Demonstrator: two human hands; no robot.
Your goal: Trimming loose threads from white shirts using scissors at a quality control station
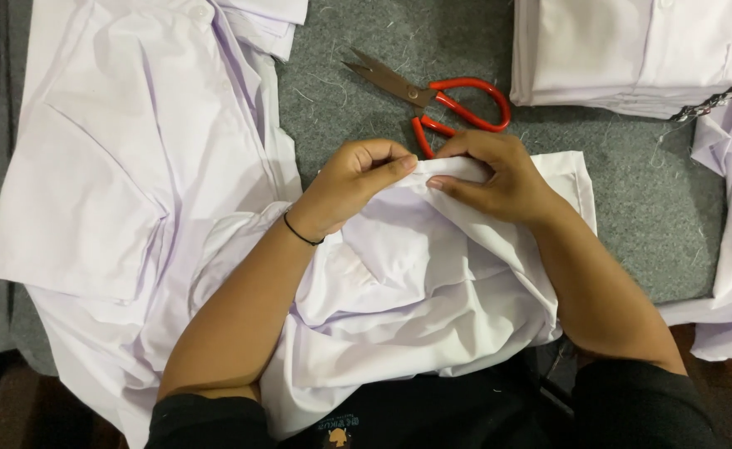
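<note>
Seen from the head camera, a person seated at a grey felt worktop (pixel 615 175) pinches the folded edge of a white shirt (pixel 416 274) between both hands. The left hand (pixel 353 179) is curled nearly closed, thumb and forefinger nipping the cloth at the top of the fold; a thin black band circles the wrist. The right hand (pixel 499 175) lies flatter, fingers pressed down over the same edge, thumb tucked beneath it, so the two hands meet almost touching. The garment is bunched in the person's lap and spills onto the worktop's near edge.

Just beyond the knuckles lie red-handled scissors (pixel 441 96), blades open and pointing away to the left. A spread-out white shirt (pixel 133 166) lies to the left, and a stack of folded white shirts (pixel 632 54) sits at upper right.

The risk appears to lie in the loose bunching: the pinched edge could slip from the fingers, or a reach forward could catch the open blades so near the hands.
</note>
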